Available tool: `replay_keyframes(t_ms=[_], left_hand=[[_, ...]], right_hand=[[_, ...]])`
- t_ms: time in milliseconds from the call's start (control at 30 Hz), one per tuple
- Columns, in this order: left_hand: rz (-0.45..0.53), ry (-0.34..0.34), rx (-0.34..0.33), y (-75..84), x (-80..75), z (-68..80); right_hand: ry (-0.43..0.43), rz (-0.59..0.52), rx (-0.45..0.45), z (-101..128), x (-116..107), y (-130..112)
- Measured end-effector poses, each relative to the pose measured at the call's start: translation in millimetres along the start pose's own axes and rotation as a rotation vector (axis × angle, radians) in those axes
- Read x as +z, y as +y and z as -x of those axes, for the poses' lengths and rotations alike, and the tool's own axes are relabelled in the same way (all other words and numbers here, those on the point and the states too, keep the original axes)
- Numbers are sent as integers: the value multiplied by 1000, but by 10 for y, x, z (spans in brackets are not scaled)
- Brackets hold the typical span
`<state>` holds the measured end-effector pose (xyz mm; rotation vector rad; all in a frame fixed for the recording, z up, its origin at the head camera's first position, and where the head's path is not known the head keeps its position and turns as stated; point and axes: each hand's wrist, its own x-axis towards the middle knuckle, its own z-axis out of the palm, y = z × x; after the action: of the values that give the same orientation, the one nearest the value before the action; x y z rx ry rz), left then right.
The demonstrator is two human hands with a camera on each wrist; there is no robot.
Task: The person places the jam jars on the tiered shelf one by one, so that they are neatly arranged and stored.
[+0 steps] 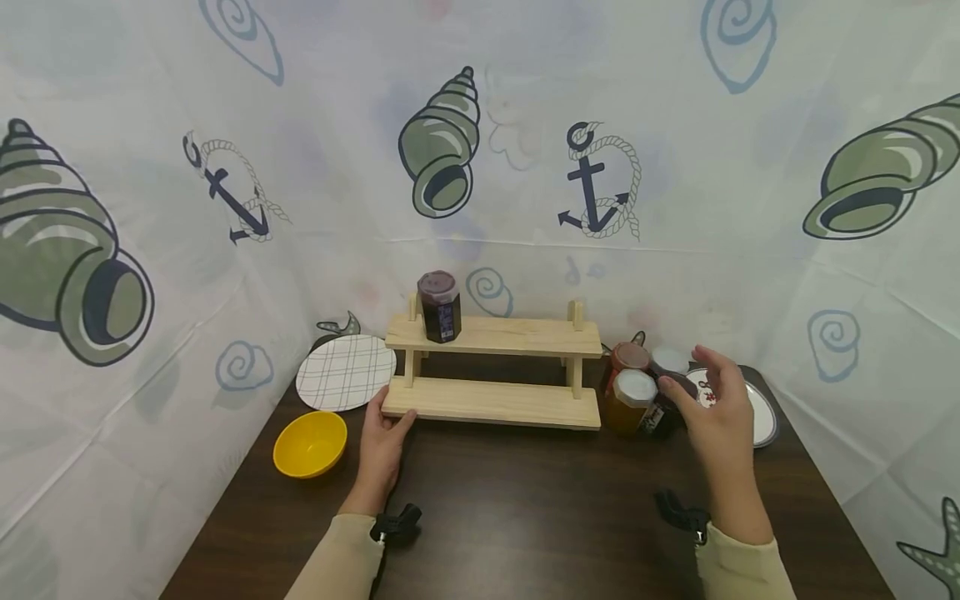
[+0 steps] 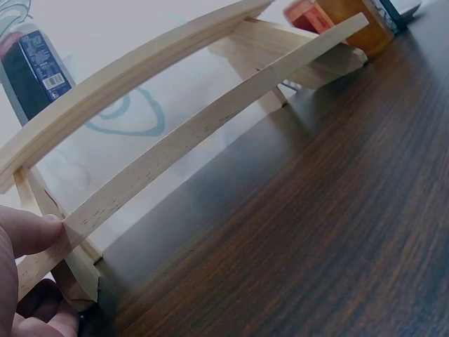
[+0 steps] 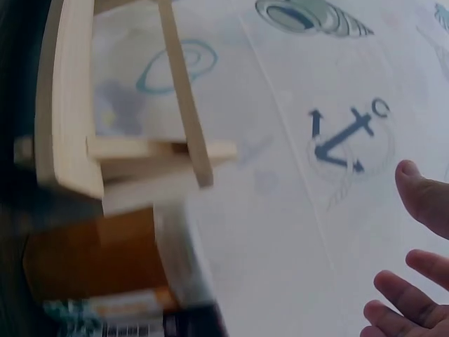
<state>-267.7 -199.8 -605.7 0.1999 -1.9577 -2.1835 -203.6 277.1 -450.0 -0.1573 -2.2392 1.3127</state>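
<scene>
One dark hexagonal jar (image 1: 439,307) sits on the pale wooden two-tier shelf (image 1: 495,335); your left hand (image 1: 382,442) grips its lower board, while your right hand (image 1: 716,408) hovers spread, empty, over the remaining cluster of jars (image 1: 636,400) on the desk (image 1: 525,508).

**Dark wooden table and what it bears**

A dark wooden table (image 1: 525,508) is seen, on which a two-tier wooden shelf (image 1: 495,367), a yellow bowl (image 1: 310,444), a checked plate (image 1: 346,372), a jar cluster (image 1: 637,392) and an oval plate (image 1: 761,417) are set.
</scene>
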Motion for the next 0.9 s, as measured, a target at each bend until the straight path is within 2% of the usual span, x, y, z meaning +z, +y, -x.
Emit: replay_keyframes(t_ms=[133, 333, 533, 767, 900], left_hand=[[4, -11, 4, 17, 13, 3], [7, 1, 3, 7, 5, -2], [7, -2, 3, -3, 12, -9], [4, 17, 0, -3, 12, -16], [-20, 18, 2, -1, 10, -19]], right_hand=[[-6, 15, 46, 1, -118, 133], [-96, 17, 75, -68, -183, 355], [-214, 39, 91, -139, -157, 598], [-294, 52, 118, -182, -90, 748], [-309, 51, 134, -198, -47, 825]])
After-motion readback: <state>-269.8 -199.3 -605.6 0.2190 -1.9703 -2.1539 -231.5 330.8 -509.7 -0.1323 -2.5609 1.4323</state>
